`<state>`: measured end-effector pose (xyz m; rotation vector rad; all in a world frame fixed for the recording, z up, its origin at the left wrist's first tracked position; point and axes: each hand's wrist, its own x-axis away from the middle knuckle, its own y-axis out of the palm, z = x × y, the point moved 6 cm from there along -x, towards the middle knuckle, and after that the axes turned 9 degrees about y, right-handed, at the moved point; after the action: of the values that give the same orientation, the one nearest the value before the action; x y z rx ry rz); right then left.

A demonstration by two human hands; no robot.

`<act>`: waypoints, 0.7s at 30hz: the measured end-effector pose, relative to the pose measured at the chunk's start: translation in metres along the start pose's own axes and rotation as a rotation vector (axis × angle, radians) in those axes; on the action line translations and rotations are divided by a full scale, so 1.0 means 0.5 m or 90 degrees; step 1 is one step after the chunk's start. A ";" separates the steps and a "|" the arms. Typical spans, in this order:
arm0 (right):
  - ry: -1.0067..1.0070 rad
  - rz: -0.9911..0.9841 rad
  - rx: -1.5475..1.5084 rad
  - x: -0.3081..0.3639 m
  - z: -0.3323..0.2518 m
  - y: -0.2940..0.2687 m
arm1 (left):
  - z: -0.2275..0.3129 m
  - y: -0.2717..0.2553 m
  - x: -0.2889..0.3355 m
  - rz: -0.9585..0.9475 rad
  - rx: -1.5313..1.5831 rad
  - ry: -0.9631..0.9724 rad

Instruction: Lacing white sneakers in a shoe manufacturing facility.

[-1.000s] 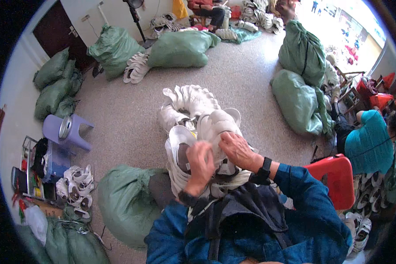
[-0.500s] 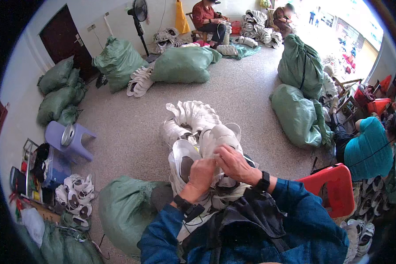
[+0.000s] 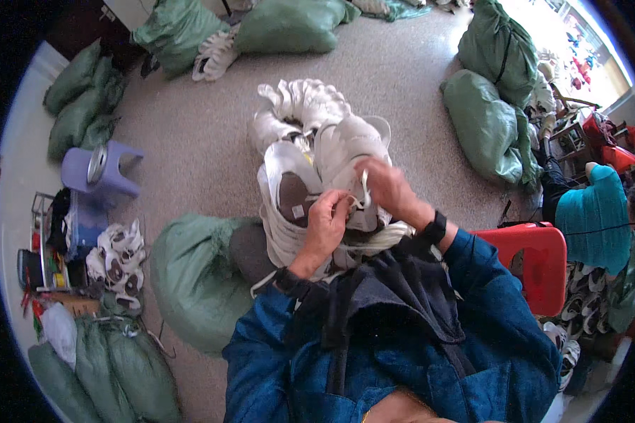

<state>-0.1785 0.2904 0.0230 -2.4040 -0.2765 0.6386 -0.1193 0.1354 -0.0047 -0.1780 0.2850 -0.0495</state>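
Note:
A white shoe upper (image 3: 347, 156) lies in front of me at my lap, beside another white upper (image 3: 286, 185) with a grey-brown insole showing. My left hand (image 3: 326, 229) is closed in a pinch on a thin white lace (image 3: 366, 189) at the near end of the first upper. Slightly blurred, my right hand (image 3: 391, 189) is a little farther right, its fingers closed on the same lace, which curls in a loop between the hands. Beyond them a curved row of nested white uppers (image 3: 310, 102) rests on the floor.
A stuffed green sack (image 3: 194, 282) stands close at my left. At right are a red plastic stool (image 3: 543, 264) and a person in a teal top (image 3: 593, 218). Farther left stands a purple stool (image 3: 92, 169), with a heap of uppers (image 3: 118, 261) nearer me. More green sacks (image 3: 286, 27) lie beyond.
The view has tilted down, so things sit higher in the picture. My hands, earlier together over the upper, have moved slightly apart, and a loop of white lace now shows between them.

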 end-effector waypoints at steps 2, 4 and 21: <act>-0.027 0.060 -0.038 -0.062 -0.023 -0.055 | -0.031 0.010 0.019 0.026 0.018 -0.054; -0.064 0.152 -0.113 -0.128 -0.082 -0.129 | -0.037 0.012 0.022 0.041 0.084 -0.050; 0.345 0.100 -0.422 0.047 0.141 -0.215 | 0.010 -0.001 -0.071 -0.023 -0.073 -0.009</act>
<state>-0.1982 0.4192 0.0329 -3.1374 -0.0660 -0.0920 -0.1522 0.1383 0.0099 -0.2969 0.2701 -0.0676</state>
